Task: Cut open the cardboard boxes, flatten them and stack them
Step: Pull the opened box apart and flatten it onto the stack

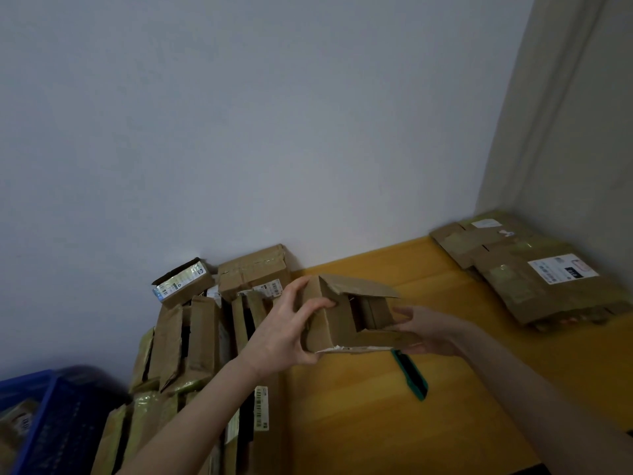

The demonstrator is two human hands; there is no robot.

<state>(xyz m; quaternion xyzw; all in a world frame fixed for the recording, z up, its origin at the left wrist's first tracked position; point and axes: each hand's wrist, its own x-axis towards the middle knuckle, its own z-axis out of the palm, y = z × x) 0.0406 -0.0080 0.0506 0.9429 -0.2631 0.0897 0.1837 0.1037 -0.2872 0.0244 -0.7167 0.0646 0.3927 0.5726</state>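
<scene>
A small brown cardboard box (342,320) is held in the air above the floor, its end flaps open toward me. My left hand (284,330) grips its left end, thumb underneath and fingers curled over the top edge. My right hand (428,332) holds the right side, fingers against the lower flap. A green-and-black box cutter (411,375) lies on the wooden floor just below the box. A stack of flattened boxes (534,272) lies in the right corner by the wall.
Many uncut boxes (191,341) are piled against the grey wall at left, with two small ones (253,270) on top. A blue plastic crate (44,416) stands at the lower left. Yellow wooden floor (359,423) shows between the piles.
</scene>
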